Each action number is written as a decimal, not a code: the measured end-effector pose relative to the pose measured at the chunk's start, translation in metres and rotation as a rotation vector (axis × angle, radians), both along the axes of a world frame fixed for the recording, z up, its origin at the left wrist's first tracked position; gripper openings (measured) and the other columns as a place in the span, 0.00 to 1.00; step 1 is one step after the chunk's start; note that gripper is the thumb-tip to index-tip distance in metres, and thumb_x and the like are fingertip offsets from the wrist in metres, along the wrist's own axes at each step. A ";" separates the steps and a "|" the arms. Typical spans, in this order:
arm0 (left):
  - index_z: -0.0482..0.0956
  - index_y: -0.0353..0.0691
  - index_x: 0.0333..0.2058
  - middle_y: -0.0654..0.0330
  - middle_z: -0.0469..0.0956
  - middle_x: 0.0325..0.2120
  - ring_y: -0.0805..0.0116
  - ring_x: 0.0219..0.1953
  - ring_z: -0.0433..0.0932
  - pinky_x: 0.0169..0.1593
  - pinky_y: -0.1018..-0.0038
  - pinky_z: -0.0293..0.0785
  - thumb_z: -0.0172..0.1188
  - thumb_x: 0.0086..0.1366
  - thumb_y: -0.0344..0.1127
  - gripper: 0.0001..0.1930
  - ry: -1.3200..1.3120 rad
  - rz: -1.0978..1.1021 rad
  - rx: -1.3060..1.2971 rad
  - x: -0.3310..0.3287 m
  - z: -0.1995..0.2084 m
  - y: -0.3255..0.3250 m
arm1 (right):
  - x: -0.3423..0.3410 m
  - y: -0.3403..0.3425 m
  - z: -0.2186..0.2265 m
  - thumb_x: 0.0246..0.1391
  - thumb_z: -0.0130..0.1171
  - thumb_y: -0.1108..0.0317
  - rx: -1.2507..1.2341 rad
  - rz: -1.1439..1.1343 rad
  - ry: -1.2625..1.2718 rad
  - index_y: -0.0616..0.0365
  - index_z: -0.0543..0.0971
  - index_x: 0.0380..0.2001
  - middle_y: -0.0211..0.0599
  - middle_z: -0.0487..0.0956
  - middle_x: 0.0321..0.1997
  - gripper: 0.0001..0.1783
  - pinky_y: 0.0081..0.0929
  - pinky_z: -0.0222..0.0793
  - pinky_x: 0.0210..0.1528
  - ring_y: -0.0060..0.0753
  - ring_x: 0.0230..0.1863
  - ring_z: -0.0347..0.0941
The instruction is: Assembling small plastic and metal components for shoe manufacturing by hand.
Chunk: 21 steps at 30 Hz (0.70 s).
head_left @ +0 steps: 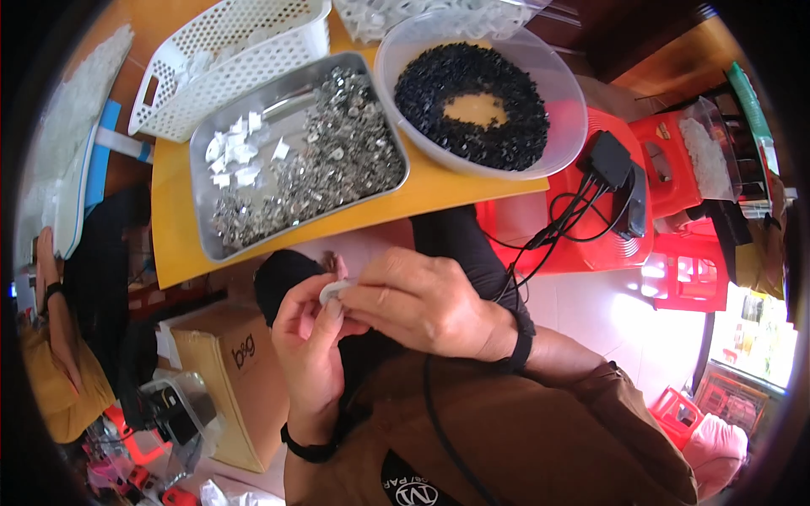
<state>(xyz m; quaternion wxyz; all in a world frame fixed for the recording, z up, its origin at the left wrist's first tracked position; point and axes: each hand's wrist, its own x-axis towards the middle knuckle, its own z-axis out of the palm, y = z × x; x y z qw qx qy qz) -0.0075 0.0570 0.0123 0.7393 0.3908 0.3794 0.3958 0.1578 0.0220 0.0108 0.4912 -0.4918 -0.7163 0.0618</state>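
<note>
Above my lap, both hands meet around a small whitish plastic piece (335, 291) with a rounded edge. My left hand (310, 337) is closed on it between thumb and fingers. My right hand (430, 304) pinches at the same piece from the right; its fingertips partly cover it. Beyond my hands a metal tray (291, 226) rests on the yellow table (173, 202). Many small shiny metal parts (337, 156) fill its right and front, and several white plastic pieces (236, 150) lie at its left.
Right of the tray stands a clear round tub (567, 118) of small black parts (472, 67). A white perforated basket (245, 51) sits behind the tray. A red stool (582, 244) holds a black device with cables (609, 160). A cardboard box (245, 379) stands left; another person's arm (59, 329) shows far left.
</note>
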 end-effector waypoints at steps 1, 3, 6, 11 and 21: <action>0.72 0.32 0.47 0.56 0.76 0.39 0.72 0.36 0.77 0.34 0.77 0.80 0.56 0.63 0.27 0.13 -0.014 0.015 -0.004 0.002 -0.003 0.000 | 0.000 0.001 0.002 0.35 0.62 0.69 0.004 -0.005 -0.032 0.60 0.78 0.37 0.34 0.74 0.31 0.19 0.27 0.72 0.28 0.33 0.30 0.73; 0.70 0.32 0.47 0.56 0.76 0.38 0.70 0.36 0.78 0.34 0.77 0.80 0.55 0.64 0.29 0.13 0.017 0.080 -0.035 -0.003 -0.005 0.000 | -0.003 0.003 0.004 0.37 0.62 0.68 0.008 0.008 -0.030 0.59 0.78 0.37 0.34 0.73 0.32 0.19 0.26 0.71 0.28 0.33 0.31 0.73; 0.70 0.33 0.46 0.56 0.76 0.36 0.70 0.34 0.78 0.33 0.76 0.81 0.55 0.63 0.29 0.13 -0.068 0.052 -0.070 -0.007 -0.008 0.004 | 0.003 -0.002 0.012 0.38 0.63 0.68 -0.062 0.024 0.025 0.57 0.78 0.34 0.33 0.73 0.33 0.15 0.27 0.72 0.29 0.35 0.33 0.74; 0.71 0.34 0.43 0.56 0.76 0.34 0.70 0.32 0.78 0.32 0.74 0.82 0.56 0.62 0.28 0.11 -0.030 0.006 -0.114 -0.014 -0.010 0.010 | 0.066 0.000 0.044 0.39 0.67 0.74 -0.007 -0.250 -0.084 0.57 0.81 0.31 0.35 0.76 0.29 0.11 0.28 0.72 0.25 0.35 0.28 0.75; 0.73 0.33 0.41 0.56 0.76 0.35 0.71 0.29 0.78 0.29 0.76 0.82 0.55 0.59 0.24 0.10 0.024 0.018 -0.029 -0.011 -0.016 0.009 | 0.170 0.024 0.036 0.42 0.60 0.69 -0.512 -0.614 -0.608 0.53 0.81 0.28 0.33 0.77 0.29 0.06 0.37 0.71 0.33 0.42 0.32 0.76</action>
